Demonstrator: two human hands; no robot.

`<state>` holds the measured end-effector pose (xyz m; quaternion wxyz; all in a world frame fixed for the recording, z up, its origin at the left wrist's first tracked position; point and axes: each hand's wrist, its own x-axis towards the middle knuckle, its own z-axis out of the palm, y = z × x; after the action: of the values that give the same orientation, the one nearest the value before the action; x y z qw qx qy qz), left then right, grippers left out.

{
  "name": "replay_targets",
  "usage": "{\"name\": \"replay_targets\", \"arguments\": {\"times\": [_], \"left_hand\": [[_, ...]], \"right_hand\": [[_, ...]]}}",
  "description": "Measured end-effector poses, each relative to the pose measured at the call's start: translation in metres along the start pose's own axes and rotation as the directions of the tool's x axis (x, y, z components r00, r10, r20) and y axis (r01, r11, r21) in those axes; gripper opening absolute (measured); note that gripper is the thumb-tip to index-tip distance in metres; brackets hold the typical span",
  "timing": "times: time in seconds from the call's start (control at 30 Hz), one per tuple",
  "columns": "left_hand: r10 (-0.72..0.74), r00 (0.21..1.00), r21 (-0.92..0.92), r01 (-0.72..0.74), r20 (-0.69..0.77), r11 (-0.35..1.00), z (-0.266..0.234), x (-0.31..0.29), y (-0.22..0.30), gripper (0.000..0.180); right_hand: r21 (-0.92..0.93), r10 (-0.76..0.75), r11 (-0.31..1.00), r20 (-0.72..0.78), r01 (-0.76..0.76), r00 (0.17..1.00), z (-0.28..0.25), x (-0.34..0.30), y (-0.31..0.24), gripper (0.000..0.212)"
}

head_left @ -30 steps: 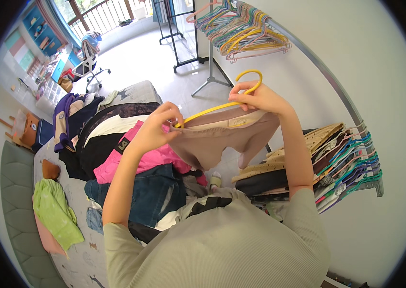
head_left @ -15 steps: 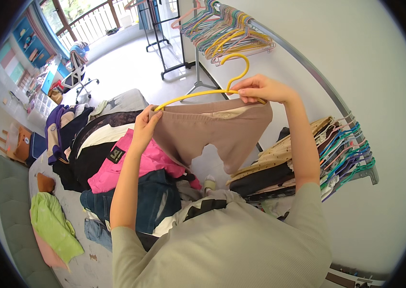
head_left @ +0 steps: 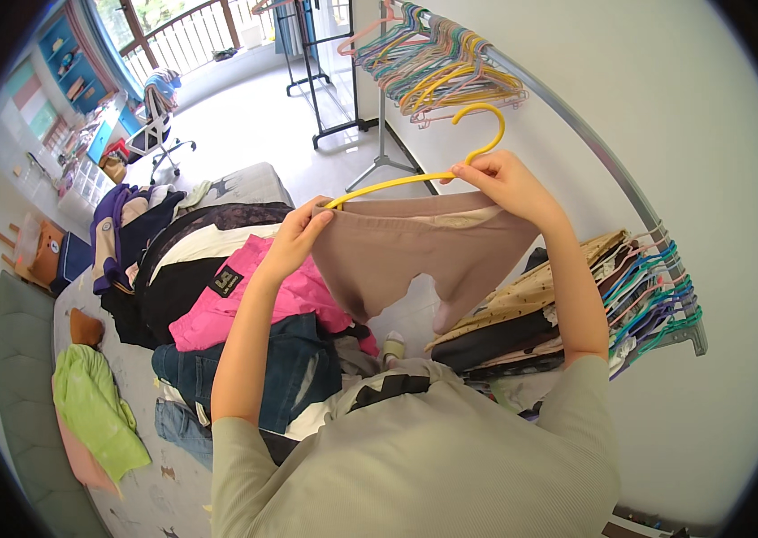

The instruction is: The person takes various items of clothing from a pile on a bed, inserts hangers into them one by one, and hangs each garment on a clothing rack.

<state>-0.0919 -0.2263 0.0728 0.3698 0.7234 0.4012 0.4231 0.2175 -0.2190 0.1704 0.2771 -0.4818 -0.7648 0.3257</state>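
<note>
Bed point(head_left: 135, 363) at 8 to 9 o'clock, carrying a heap of clothes with a pink garment point(head_left: 258, 305) and dark blue jeans point(head_left: 262, 359) nearest the person

Metal rack point(head_left: 596, 132) from 12 to 3 o'clock; clothes point(head_left: 522, 296) hang from it at 3, a bunch of bare hangers point(head_left: 441, 67) at 1

Trousers, brown-mauve point(head_left: 424, 247), held up just off centre toward 2 o'clock, legs hanging loose. Risk: the waistband looks stretchy, so it may spring off the hanger if one side is released before it is seated. The near leg might also brush the pink garment at 9 and drag it along

Yellow hanger point(head_left: 392, 185) lies along the waist, hook up at 1 o'clock; its right end is hidden, seating there cannot be told. If that end is free, tilting would let the cloth slide off

Left hand point(head_left: 301, 231) at 10 o'clock: fingers narrow, pinching waistband corner with hanger tip. Slack here would likely drop that corner

Right hand point(head_left: 504, 184) at 2: thumb and fingers closed on the hanger near the hook's foot; a twist could swing the hook askew
</note>
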Motion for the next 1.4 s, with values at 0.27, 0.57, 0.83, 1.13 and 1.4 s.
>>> {"name": "replay_targets", "arguments": {"times": [0.27, 0.57, 0.83, 1.13, 1.4], "left_hand": [[0.017, 0.986, 0.137, 0.006, -0.166, 0.990, 0.004, -0.002, -0.008, 0.033], [0.144, 0.974, 0.093, -0.129, -0.177, 0.987, 0.010, 0.006, 0.008, 0.031], [0.078, 0.991, -0.169, -0.095, -0.105, 0.981, 0.005, 0.006, -0.011, 0.049], [-0.189, 0.937, -0.265, 0.110, -0.293, 0.958, -0.008, -0.004, -0.061, 0.052], [-0.116, 0.993, -0.295, 0.122, 0.036, 0.948, 0.043, -0.018, -0.025, 0.027]], "right_hand": [[-0.113, -0.079, 0.991, -0.084, 0.069, 0.993, 0.009, 0.002, 0.002, 0.033], [-0.182, -0.167, 0.971, -0.067, 0.152, 0.984, 0.021, 0.010, 0.013, 0.027], [0.136, -0.050, 0.989, -0.008, 0.050, 0.999, 0.019, 0.010, 0.009, 0.028], [0.438, 0.200, 0.873, 0.074, -0.212, 0.977, 0.000, 0.014, 0.015, 0.042], [0.939, 0.167, 0.288, 0.142, -0.186, 0.976, 0.018, 0.021, 0.038, 0.061]]}}
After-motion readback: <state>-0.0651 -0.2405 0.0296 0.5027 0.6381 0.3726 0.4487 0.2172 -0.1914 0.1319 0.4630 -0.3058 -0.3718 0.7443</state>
